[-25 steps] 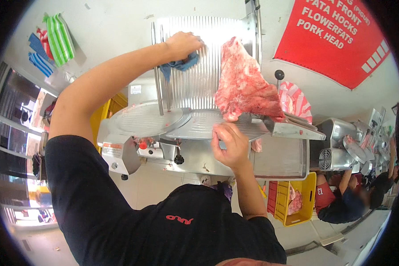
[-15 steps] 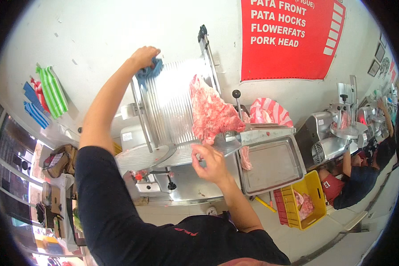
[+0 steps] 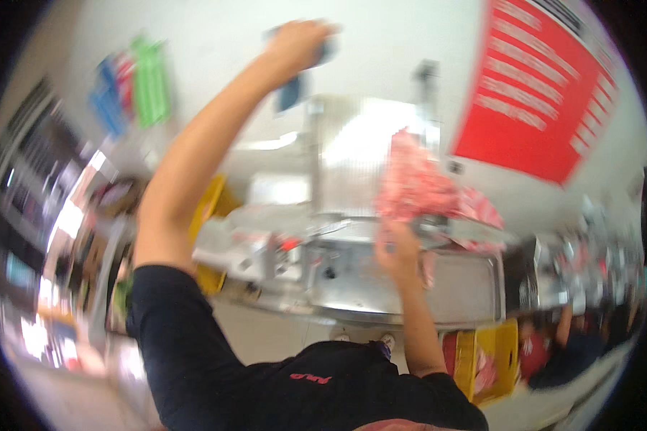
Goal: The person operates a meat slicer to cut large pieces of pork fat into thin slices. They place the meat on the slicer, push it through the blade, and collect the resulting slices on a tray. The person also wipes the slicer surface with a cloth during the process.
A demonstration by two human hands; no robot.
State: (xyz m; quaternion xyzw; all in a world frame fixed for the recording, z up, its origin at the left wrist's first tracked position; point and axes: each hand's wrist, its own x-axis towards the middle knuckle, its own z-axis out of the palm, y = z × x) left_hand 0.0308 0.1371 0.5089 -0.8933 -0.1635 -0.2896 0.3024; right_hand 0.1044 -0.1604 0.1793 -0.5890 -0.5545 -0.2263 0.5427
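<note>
Motion smears the view. My left hand [image 3: 303,44] is raised at the upper left of the slicer, closed on a blue cloth [image 3: 290,92] that hangs below it. A large pink piece of meat [image 3: 413,183] lies on the slicer's shiny ribbed plate [image 3: 343,144]. My right hand [image 3: 397,246] is at that meat's lower end; whether it touches or grips it, and how its fingers are set, is too blurred to tell. A steel tray [image 3: 467,287] sits right of that hand, and a pink-and-white bundle [image 3: 482,212] is behind it.
Green [image 3: 151,82], red and blue striped cloths hang left. A red sign [image 3: 525,93] is on the wall. Yellow crates stand at left [image 3: 210,284] and lower right [image 3: 509,359], the latter holding meat. Co-workers [image 3: 575,352] are at machines [image 3: 575,273] on the right. Shelving lines the left.
My left hand has lifted the blue cloth up and off the ribbed plate, above its left corner. The view has shifted and blurred. My right hand remains at the meat's lower end.
</note>
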